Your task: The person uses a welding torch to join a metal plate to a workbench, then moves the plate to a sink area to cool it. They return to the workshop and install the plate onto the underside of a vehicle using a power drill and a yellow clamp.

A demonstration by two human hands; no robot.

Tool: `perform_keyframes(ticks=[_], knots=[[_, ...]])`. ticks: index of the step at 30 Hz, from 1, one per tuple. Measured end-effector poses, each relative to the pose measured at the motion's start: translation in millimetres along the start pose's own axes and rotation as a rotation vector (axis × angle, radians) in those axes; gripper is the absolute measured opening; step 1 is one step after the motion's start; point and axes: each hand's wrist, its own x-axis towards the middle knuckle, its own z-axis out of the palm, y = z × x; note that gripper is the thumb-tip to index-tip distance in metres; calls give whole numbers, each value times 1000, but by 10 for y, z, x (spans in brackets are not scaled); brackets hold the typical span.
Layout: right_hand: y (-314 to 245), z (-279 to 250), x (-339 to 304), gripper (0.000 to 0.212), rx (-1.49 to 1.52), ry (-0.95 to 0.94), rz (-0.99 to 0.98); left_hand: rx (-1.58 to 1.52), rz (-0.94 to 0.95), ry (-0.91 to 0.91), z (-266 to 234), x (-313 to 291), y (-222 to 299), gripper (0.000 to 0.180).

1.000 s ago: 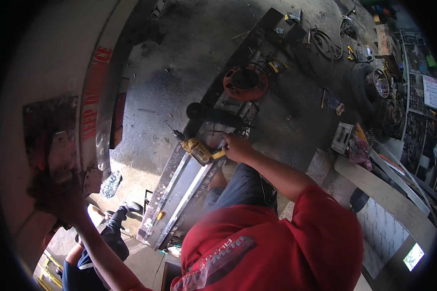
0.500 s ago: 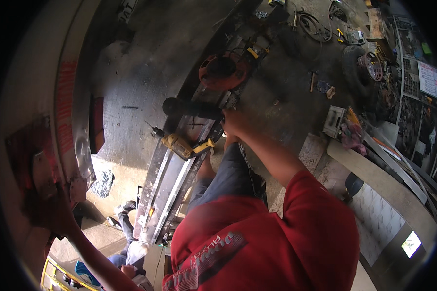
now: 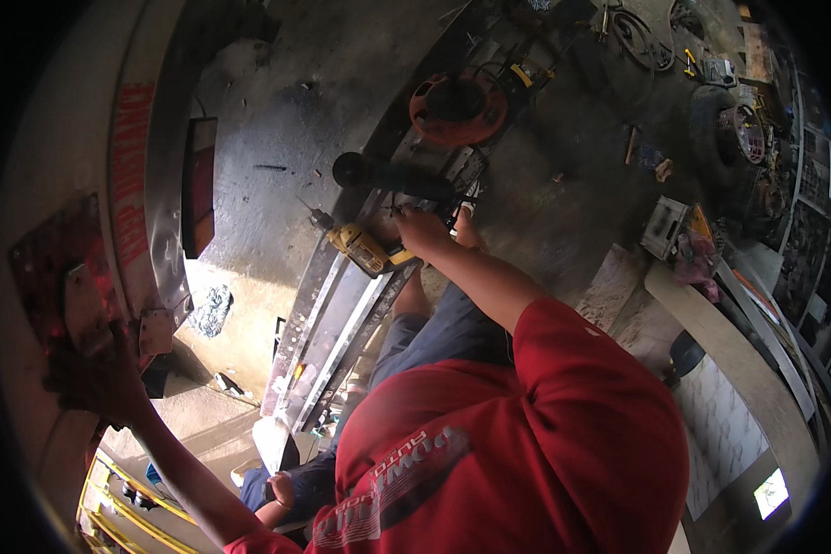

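Observation:
At the left, my left hand [image 3: 97,374] grips the lower end of a flat metal plate [image 3: 85,309] and holds it against a dark reddish patch on the pale vehicle panel [image 3: 83,175]. Deep shadow blurs its fingers. My right hand [image 3: 422,231] reaches over a long steel beam [image 3: 342,319], its fingertips closed at a small dark T-shaped piece [image 3: 391,205]. Beside that hand a yellow cordless drill [image 3: 360,249] lies on the beam, its bit pointing up and left. A dark, long-bodied power tool [image 3: 397,175] rests just beyond the hand.
Farther along the beam sits a round rusty red part [image 3: 457,106]. A person's hand [image 3: 282,489] shows low at the left, near yellow rails [image 3: 125,503]. Right, a tire [image 3: 711,134], a hammer [image 3: 631,145] and a crate [image 3: 663,228] stand about on the floor.
My right hand has left the dark power tool and come left to the small T-shaped piece. The left hand stays at the plate. The whole view has shifted somewhat.

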Motion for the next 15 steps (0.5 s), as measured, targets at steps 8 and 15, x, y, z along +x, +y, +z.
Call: perform_keyframes(ticks=[8,15], knots=[[-117,230,133,27,47,11,76,-58,56,139,25,-31,2,117],[0,-118,-12,41,105,275,107,179,71,-26,186,-92,-143,113]])
